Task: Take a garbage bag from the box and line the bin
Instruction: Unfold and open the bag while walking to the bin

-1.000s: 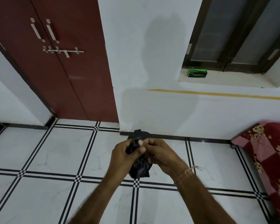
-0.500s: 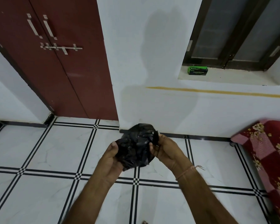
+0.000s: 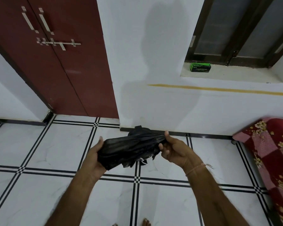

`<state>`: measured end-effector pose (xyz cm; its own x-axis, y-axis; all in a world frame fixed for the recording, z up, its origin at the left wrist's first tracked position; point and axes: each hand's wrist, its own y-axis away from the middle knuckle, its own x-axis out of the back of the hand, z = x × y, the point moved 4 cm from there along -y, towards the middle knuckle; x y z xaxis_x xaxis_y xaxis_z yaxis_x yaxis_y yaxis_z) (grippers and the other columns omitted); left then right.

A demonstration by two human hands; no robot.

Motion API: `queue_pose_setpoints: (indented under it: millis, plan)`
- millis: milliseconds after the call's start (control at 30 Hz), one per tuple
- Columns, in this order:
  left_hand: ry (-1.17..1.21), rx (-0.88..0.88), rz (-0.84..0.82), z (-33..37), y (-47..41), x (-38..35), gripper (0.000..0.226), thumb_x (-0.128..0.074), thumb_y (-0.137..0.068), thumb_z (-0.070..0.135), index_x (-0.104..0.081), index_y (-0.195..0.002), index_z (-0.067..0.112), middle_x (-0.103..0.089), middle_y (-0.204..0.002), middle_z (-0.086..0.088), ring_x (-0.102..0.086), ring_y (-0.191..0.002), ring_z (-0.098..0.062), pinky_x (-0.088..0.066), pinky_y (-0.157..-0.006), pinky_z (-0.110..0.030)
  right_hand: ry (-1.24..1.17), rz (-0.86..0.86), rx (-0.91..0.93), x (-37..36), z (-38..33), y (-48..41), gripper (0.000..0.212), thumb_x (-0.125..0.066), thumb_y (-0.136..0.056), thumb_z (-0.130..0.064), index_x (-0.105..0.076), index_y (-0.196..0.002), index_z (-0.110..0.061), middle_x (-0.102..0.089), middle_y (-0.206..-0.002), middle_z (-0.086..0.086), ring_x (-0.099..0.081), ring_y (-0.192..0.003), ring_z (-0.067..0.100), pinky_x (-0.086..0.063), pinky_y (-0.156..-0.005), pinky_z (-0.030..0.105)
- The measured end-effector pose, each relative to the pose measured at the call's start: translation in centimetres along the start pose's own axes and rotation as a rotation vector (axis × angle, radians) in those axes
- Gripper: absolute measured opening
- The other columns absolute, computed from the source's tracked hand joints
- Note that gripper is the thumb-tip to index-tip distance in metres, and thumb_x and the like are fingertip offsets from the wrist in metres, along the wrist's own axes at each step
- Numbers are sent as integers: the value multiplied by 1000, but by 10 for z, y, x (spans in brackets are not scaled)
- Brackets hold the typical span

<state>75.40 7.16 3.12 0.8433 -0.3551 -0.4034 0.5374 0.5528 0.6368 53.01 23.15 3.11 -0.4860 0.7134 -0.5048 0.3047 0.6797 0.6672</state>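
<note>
A crumpled black garbage bag (image 3: 131, 147) is stretched sideways between both hands above the tiled floor. My left hand (image 3: 95, 154) grips its left end. My right hand (image 3: 173, 149) pinches its right end, bunched into a narrow neck. A dark object (image 3: 138, 128) shows just behind the bag at the foot of the wall; it may be the bin, mostly hidden. The green and black bag box (image 3: 200, 67) sits on the window sill at the upper right, away from both hands.
A dark red double door (image 3: 55, 62) with metal handles and a latch stands at the left. A bed with a red floral cover (image 3: 271, 154) fills the right edge. White floor tiles (image 3: 44, 147) with black lines lie below. My toes (image 3: 145, 221) show at the bottom.
The bag was a small wad held by both hands close together. The hands have moved apart, pulling the bag out into a wider, stretched shape.
</note>
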Motion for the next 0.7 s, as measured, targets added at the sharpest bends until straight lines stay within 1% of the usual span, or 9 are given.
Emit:
queue_pose_setpoints:
  millis: [100, 133, 200, 300, 367, 467, 567, 667, 700]
  plan:
    - [-485, -16, -52, -7, 9, -5, 64, -74, -73, 71, -82, -106, 16, -80, -106, -13, -76, -100, -28, -59, -76, -31, -21, -15, 72, 6, -3, -8, 38, -57, -102, -39, -70, -94, -4, -72, -74, 6, -64, -55, 11, -52, -47, 20]
    - [-486, 22, -50, -11, 7, -3, 66, -74, -73, 71, -81, -108, 15, -80, -106, -14, -75, -99, -29, -59, -73, -31, 97, -36, 130, 10, -5, -9, 37, -57, -102, -37, -71, -100, -3, -72, -79, 4, -63, -60, 10, -53, -53, 20]
    - [-247, 78, -27, -8, 2, 0, 53, -62, -92, 58, -79, -110, 11, -79, -107, -17, -74, -99, -32, -60, -74, -37, 526, -81, 235, 14, -4, -8, 29, -60, -102, -34, -72, -104, -7, -67, -81, -2, -57, -69, 7, -46, -62, 20]
    - [51, 91, 78, 4, -13, 10, 44, -58, -99, 46, -76, -103, 5, -79, -99, -19, -73, -94, -34, -57, -82, -47, 912, -97, 212, 28, 8, -12, 37, -63, -100, -41, -63, -77, -13, -48, -70, 0, -40, -63, 11, -32, -58, 22]
    - [61, 94, 145, 0, -22, 11, 41, -56, -102, 40, -77, -90, 8, -78, -92, -17, -74, -86, -31, -54, -79, -46, 744, 7, 130, 31, 12, -15, 43, -57, -102, -45, -70, -88, -6, -58, -74, 2, -47, -56, 10, -36, -47, 20]
    - [-21, 39, 178, 11, -39, -19, 33, -47, -108, 31, -71, -102, 10, -74, -103, -18, -68, -91, -27, -54, -79, -41, 235, 126, 32, -2, -1, -30, 40, -50, -107, -33, -66, -106, 3, -76, -77, 12, -69, -58, 19, -59, -49, 23]
    - [-20, -424, 155, 92, -35, -89, 18, -56, -105, 26, -68, -105, 13, -73, -113, -12, -68, -97, -21, -55, -81, -36, 198, 201, 563, -80, -81, -15, 34, -50, -107, -29, -65, -98, 0, -67, -85, 18, -67, -78, 26, -63, -57, 31]
    - [-330, -1236, 209, 166, 28, -147, 13, -56, -105, 16, -63, -98, 7, -63, -86, -2, -56, -78, -8, -46, -72, -24, 588, 280, 1536, -136, -147, 67, 33, -54, -105, -24, -61, -81, -2, -56, -76, 13, -53, -78, 14, -52, -67, 30]
    - [-494, -1335, 216, 162, 30, -155, 15, -54, -105, 13, -62, -95, 6, -61, -83, -2, -55, -76, -10, -43, -67, -22, 801, 369, 1642, -132, -143, 63, 28, -55, -103, -19, -64, -83, -1, -59, -78, 11, -55, -79, 16, -46, -69, 26]
